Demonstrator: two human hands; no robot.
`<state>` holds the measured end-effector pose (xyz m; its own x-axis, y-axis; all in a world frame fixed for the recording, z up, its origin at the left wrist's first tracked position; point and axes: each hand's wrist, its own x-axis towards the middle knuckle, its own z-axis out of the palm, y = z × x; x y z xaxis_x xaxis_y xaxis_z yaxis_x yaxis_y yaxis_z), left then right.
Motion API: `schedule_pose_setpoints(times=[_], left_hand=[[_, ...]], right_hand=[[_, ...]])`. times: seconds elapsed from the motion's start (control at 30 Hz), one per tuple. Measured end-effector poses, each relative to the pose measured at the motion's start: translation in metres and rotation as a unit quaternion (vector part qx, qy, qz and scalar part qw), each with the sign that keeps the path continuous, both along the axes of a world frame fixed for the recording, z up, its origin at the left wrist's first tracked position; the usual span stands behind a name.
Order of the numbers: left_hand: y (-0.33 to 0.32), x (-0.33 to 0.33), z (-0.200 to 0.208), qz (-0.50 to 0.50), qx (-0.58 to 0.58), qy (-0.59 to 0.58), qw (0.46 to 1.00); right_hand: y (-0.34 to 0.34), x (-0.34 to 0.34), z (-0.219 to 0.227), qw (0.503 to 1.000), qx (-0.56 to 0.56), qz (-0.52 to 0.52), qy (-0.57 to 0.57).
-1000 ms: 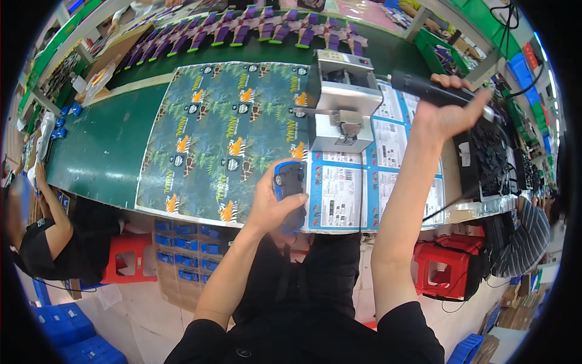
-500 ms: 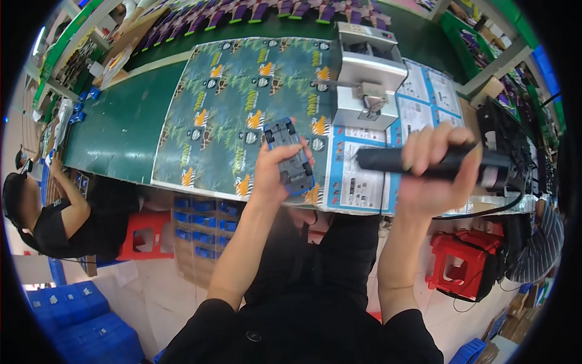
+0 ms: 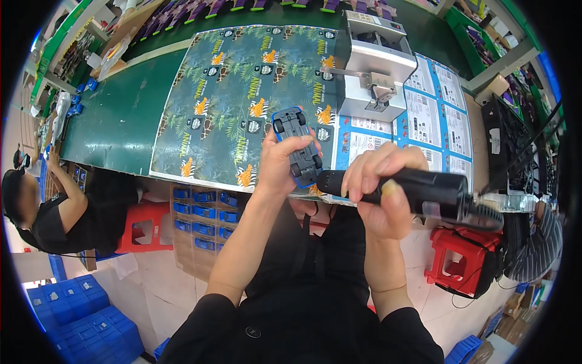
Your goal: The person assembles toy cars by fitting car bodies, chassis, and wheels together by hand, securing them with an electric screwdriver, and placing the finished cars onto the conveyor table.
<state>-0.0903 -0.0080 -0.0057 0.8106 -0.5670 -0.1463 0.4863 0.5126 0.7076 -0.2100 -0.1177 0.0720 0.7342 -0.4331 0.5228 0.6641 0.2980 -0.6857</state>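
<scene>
— Setting? Long green workbench [image 3: 115,121] in a workshop, covered at centre by a printed cardboard sheet [image 3: 236,97] with leaf and animal pictures; white and blue printed sheets [image 3: 436,103] alongside at 3 o'clock.

— On the bench beyond those? Grey metal machine [image 3: 370,60] at 1 o'clock of the hands, standing partly on both sheets. Row of purple packages [image 3: 200,9] along the far edge at 12 o'clock.

— Left hand [image 3: 285,161]? Wrapped around a blue toy car [image 3: 297,145], turned underside up, black chassis and wheels showing, held above the near bench edge over the leafy sheet.

— Right hand [image 3: 382,188]? Clenched on a black electric screwdriver [image 3: 412,191], body lying roughly level, its front end at 9 o'clock just beside the car's rear; touching or not, cannot tell. Cable end pointing to 3 o'clock.

— Below the bench? Blue boxes [image 3: 203,209] stacked under the edge at 7 o'clock, red stool [image 3: 145,227] next to them, another red stool [image 3: 461,261] at 4 o'clock, blue crates [image 3: 79,315] on the floor at 8 o'clock.

— Anyone else? Person in black [image 3: 54,212] seated at 9 o'clock, arm raised to the bench; striped sleeve [image 3: 539,249] at 3 o'clock.
</scene>
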Motion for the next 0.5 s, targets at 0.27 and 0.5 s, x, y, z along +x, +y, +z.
schedule_pose_setpoints(times=[0.27,0.5], left_hand=[[-0.009,0.003,0.006,0.008,0.004,0.038,0.999],[-0.008,0.005,0.005,0.003,0.001,0.055,0.998]], right_hand=[[0.017,0.002,0.013,0.991,-0.093,-0.045,0.086],[0.017,-0.001,0.013,0.996,-0.025,-0.025,0.079]])
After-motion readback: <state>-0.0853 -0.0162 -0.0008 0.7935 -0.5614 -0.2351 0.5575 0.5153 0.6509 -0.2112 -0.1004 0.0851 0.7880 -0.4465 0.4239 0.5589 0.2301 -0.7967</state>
